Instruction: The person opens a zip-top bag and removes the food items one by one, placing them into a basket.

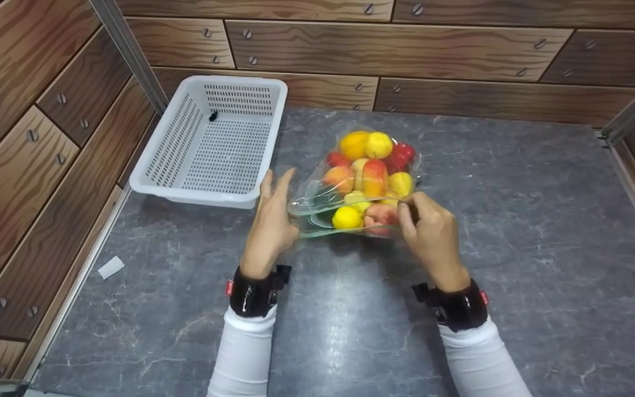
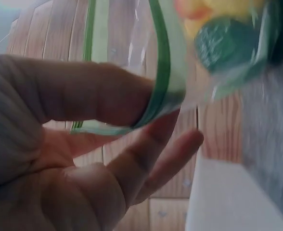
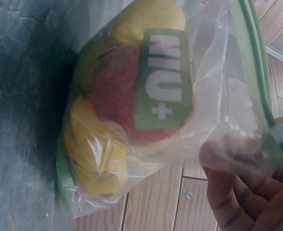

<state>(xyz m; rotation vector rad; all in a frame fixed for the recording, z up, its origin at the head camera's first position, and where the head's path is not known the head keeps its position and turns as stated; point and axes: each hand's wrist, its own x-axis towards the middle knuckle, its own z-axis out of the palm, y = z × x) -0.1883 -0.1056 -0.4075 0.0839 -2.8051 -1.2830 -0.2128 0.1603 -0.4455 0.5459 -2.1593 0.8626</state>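
Note:
A clear zip bag (image 1: 317, 193) with green strips at its mouth lies mid-table, its mouth parted toward me. Inside are several fruits, among them a lemon (image 1: 347, 218), a peach (image 1: 381, 216) and red fruit (image 1: 400, 157). My left hand (image 1: 273, 226) is at the left end of the mouth, its fingers spread and fairly straight. In the left wrist view its thumb (image 2: 108, 91) reaches in at the green strip. My right hand (image 1: 433, 231) pinches the mouth's right end, by a whitish zip slider (image 3: 280, 133). A green printed label (image 3: 163, 79) shows on the bag.
A white perforated basket (image 1: 207, 196) stands at the back left, close to my left fingertips, with a small black item (image 1: 213, 116) in it. A white paper scrap (image 1: 111, 267) lies at the left. Wood-patterned panels (image 1: 394, 49) enclose the grey tabletop (image 1: 543, 220).

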